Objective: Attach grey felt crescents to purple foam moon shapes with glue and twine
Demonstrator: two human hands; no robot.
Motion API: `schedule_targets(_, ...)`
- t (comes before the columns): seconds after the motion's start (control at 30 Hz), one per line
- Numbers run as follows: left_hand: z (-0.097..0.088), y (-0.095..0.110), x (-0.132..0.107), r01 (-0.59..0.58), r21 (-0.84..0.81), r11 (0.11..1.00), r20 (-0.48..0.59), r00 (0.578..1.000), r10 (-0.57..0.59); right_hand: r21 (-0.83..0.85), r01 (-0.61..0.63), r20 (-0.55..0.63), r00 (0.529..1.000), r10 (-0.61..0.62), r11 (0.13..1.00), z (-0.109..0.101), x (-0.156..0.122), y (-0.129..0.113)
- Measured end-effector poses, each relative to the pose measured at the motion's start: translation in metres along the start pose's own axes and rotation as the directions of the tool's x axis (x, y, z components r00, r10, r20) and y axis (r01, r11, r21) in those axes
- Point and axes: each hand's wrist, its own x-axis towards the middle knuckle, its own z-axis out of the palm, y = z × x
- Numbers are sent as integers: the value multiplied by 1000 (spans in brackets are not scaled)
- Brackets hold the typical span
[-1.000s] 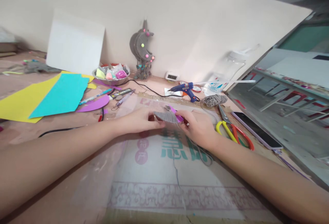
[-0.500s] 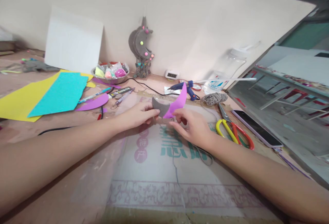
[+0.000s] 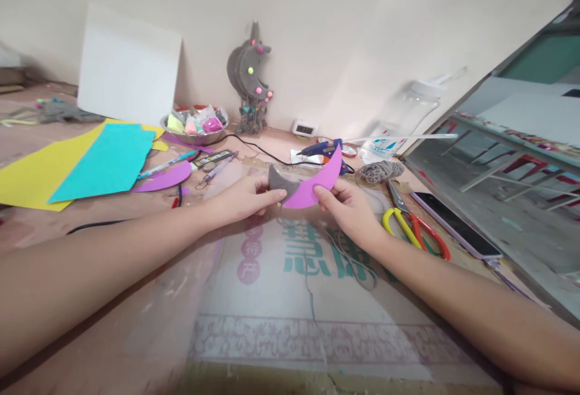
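Note:
Both hands hold up a crescent-shaped craft piece above a flattened cardboard box (image 3: 312, 322). My left hand (image 3: 247, 197) pinches the grey cardboard crescent (image 3: 280, 180) at its left end. My right hand (image 3: 348, 206) grips the purple foam crescent (image 3: 317, 185), which lies over the grey one and curves up to the right. Thin twine (image 3: 347, 259) trails from under my right hand onto the cardboard.
Yellow-and-red scissors (image 3: 410, 226), a phone (image 3: 457, 226), a twine ball (image 3: 378, 171) and a blue glue gun (image 3: 324, 150) lie to the right. Left are yellow and teal foam sheets (image 3: 90, 162), pens, a purple cut-out (image 3: 165, 179), a bowl of coloured bits (image 3: 194, 126) and a grey moon ornament (image 3: 249, 78).
The crescent pieces were lifted off the cardboard and turned to face me. My right hand shifted from the bottom of the purple piece to its right part, spreading it wider.

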Motion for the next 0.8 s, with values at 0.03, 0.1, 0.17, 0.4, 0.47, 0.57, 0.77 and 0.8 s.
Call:
schedule_targets(0.03,0,0,0,-5,35,999,-10,1000,6,-16,-14,9,1000,14,1000,0,-1,0)
schedule_targets(0.1,-1,0,0,1,97,995,-38,999,3,-51,-46,35,998,48,998,0,-3,0)
schedule_targets(0.17,-1,-1,1,14,120,993,-41,999,-9,-74,-69,48,996,73,995,1,-4,0)
schedule_targets(0.4,-1,-1,0,-33,61,998,-15,999,34,-75,-63,1,998,64,995,0,-1,3)
schedule_targets(0.47,-1,-1,1,-17,41,999,-10,1000,17,-62,-56,-2,998,56,997,0,0,3)
schedule_targets(0.57,-1,0,1,-30,33,999,-6,1000,31,-52,-51,-7,999,51,997,-1,0,3)
schedule_targets(0.77,-1,0,1,5,61,998,-9,1000,-4,-42,-22,-37,999,21,999,-3,1,1)
schedule_targets(0.8,-1,0,1,5,60,998,-7,1000,-5,-41,-16,-36,999,15,999,-3,1,1)
